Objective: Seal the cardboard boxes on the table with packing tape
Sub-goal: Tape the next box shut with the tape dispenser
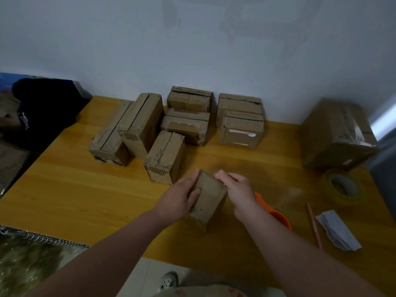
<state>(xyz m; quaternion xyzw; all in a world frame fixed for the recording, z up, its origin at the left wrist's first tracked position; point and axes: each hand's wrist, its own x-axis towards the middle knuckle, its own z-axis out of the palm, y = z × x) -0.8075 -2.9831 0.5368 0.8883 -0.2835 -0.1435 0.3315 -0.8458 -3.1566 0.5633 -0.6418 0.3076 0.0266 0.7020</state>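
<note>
A small cardboard box (209, 198) stands on the wooden table (85, 198) near its front edge, between my two hands. My left hand (180, 198) grips its left side, thumb laid across the top. My right hand (237, 189) holds its right side, fingers curled over the far top corner. A roll of clear packing tape (342, 186) lies flat at the right. Several more cardboard boxes (165, 157) are grouped at the back near the wall.
A larger taped box (338, 133) sits at the far right. An orange tool (278, 215) lies partly hidden behind my right forearm. A pencil (314, 226) and folded grey paper (338, 230) lie at the right. A spiral-bound pad (32, 254) overlaps the front left corner.
</note>
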